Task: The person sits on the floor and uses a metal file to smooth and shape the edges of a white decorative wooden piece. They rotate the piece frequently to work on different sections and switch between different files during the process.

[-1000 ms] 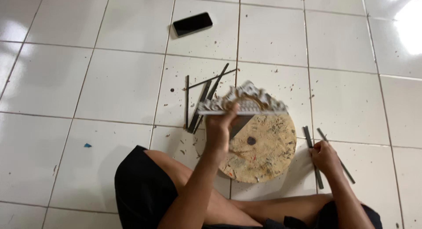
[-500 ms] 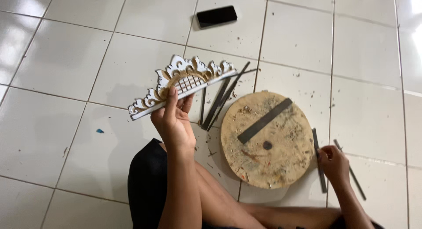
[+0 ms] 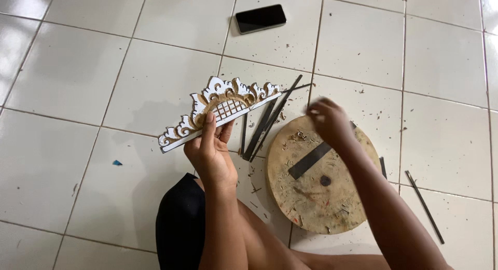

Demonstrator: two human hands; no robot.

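Note:
My left hand (image 3: 211, 155) holds up an ornate carved piece (image 3: 220, 110), white and gold with scrolls and a small lattice, tilted above the white tile floor. My right hand (image 3: 328, 122) hovers over the far edge of a round wooden board (image 3: 319, 197), blurred by motion; whether it holds anything I cannot tell. A flat dark strip (image 3: 309, 160) lies on the board. Several thin dark metal tools (image 3: 266, 127) lie on the floor between the carved piece and the board.
A black phone (image 3: 260, 18) lies on the tiles at the back. Another thin dark rod (image 3: 424, 206) rests right of the board. Wood chips are scattered around the board. My knee in black shorts (image 3: 180, 226) is at the bottom.
My right hand has moved from the rods at the right of the board up to its far edge. My left hand still holds the carved piece up at the left.

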